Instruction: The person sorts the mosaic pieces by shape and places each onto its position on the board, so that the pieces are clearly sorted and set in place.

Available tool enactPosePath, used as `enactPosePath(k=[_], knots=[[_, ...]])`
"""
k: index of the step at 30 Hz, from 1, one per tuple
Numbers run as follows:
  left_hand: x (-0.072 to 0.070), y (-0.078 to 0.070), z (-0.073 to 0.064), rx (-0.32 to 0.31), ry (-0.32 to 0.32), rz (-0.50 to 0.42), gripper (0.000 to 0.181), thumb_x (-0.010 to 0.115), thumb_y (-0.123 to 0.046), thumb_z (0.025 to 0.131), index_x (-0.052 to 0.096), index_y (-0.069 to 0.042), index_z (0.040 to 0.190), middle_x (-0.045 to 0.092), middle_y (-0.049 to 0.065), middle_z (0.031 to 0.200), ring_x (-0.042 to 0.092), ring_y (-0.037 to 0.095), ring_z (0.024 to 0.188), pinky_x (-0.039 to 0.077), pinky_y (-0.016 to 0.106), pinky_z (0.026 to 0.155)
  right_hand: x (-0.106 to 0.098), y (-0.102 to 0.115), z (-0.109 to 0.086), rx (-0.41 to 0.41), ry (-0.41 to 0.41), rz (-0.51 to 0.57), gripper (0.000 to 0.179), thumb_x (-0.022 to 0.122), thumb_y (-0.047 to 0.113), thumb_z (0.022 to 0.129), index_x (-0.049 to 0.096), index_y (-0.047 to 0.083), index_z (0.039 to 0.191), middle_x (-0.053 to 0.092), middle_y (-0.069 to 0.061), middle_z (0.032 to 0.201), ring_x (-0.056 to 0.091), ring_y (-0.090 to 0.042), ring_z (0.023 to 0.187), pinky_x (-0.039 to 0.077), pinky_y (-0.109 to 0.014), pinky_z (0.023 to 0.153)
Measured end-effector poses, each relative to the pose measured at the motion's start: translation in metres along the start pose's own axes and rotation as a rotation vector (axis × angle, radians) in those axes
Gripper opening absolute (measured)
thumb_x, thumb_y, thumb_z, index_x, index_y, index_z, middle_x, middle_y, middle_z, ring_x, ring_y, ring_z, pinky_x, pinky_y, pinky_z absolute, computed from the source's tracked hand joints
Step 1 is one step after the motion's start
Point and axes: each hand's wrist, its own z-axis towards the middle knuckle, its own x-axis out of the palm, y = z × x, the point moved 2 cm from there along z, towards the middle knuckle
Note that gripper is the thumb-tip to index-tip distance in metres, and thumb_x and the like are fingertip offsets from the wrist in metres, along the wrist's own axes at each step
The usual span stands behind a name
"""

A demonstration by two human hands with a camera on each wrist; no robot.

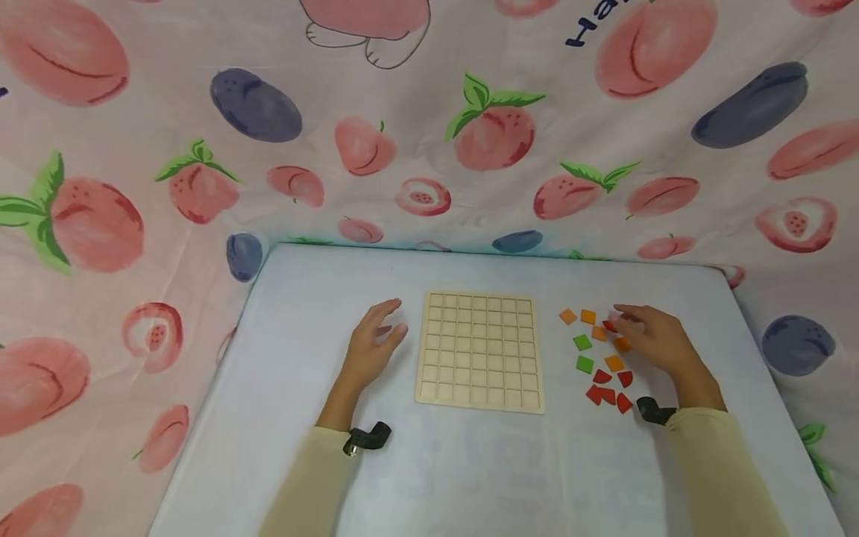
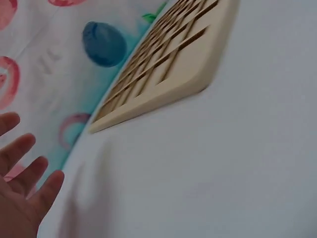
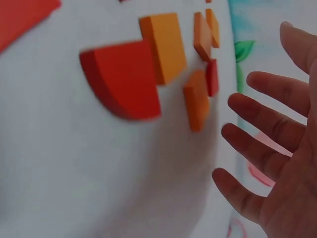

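Note:
A pale wooden grid board (image 1: 479, 350) lies on the white table, its square cells bare. My left hand (image 1: 374, 344) hovers just left of the board with fingers relaxed and holding nothing; the left wrist view shows its spread fingers (image 2: 42, 191) apart from the board's corner (image 2: 198, 74). Over the far right of the loose pieces is my right hand (image 1: 654, 339), its fingers spread and nothing in them in the right wrist view. Beneath and beside it lie orange squares (image 1: 614, 363), green squares (image 1: 584, 365) and red quarter-round pieces (image 3: 126, 82). The hand partly hides one red piece (image 1: 608, 326).
Patterned cloth (image 1: 416, 149) with printed fruit hangs behind the table and at its sides. The white tabletop (image 1: 470, 477) extends in front of the board. A black wrist camera (image 1: 367, 436) sits on the left wrist, another camera (image 1: 654, 411) on the right.

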Motion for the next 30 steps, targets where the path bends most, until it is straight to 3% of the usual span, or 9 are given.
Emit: enactPosePath(k=[5,9,14,19,26,30], knots=[[0.024,0.011,-0.002,-0.057,-0.018,-0.055,0.047,0.066,-0.024,0.1,0.057,-0.006,0.143,0.056,0.006,0.147,0.049,0.025,0.142,0.048,0.048,0.11,0.007,0.001,0.013,-0.016,-0.001,0.044,0.076,0.048,0.062,0.101,0.048,0.003,0.149,0.044,-0.031,0.151,0.034,-0.055,0.139,0.031,-0.075,0.109],[0.03,0.013,-0.004,-0.037,-0.038,-0.043,0.048,0.066,-0.031,0.1,0.06,-0.007,0.141,0.059,0.004,0.144,0.051,0.025,0.14,0.046,0.049,0.112,0.011,0.005,0.02,-0.032,-0.016,0.028,0.069,0.052,0.058,0.101,0.055,0.004,0.144,0.049,-0.029,0.147,0.038,-0.052,0.137,0.031,-0.074,0.109],[0.03,0.015,-0.005,0.023,-0.032,0.053,0.048,0.068,-0.037,0.098,0.064,-0.01,0.137,0.061,0.005,0.142,0.05,0.028,0.14,0.04,0.051,0.116,0.014,0.01,0.026,-0.043,-0.019,-0.004,0.06,0.058,0.054,0.1,0.062,0.006,0.135,0.055,-0.027,0.14,0.046,-0.049,0.129,0.034,-0.075,0.101],[0.03,0.019,-0.004,0.069,-0.017,0.197,0.043,0.073,-0.034,0.094,0.068,-0.012,0.131,0.064,0.005,0.139,0.049,0.029,0.14,0.032,0.056,0.118,0.016,0.01,0.029,-0.029,-0.003,-0.02,0.053,0.063,0.049,0.098,0.065,0.01,0.133,0.052,-0.025,0.142,0.042,-0.05,0.132,0.026,-0.086,0.095],[0.031,0.024,-0.004,0.074,0.109,0.399,0.046,0.071,-0.041,0.093,0.067,-0.021,0.135,0.059,-0.002,0.148,0.044,0.026,0.146,0.021,0.062,0.119,0.018,0.014,0.028,-0.013,-0.012,-0.023,0.044,0.067,0.04,0.098,0.065,0.013,0.132,0.051,-0.023,0.144,0.041,-0.049,0.133,0.024,-0.089,0.092],[0.031,0.023,-0.006,0.087,0.18,0.447,0.047,0.069,-0.041,0.094,0.064,-0.024,0.138,0.053,-0.003,0.154,0.038,0.026,0.149,0.017,0.063,0.12,0.019,0.015,0.028,-0.005,-0.019,-0.038,0.041,0.068,0.038,0.097,0.066,0.014,0.13,0.051,-0.023,0.143,0.042,-0.048,0.13,0.026,-0.088,0.092]])
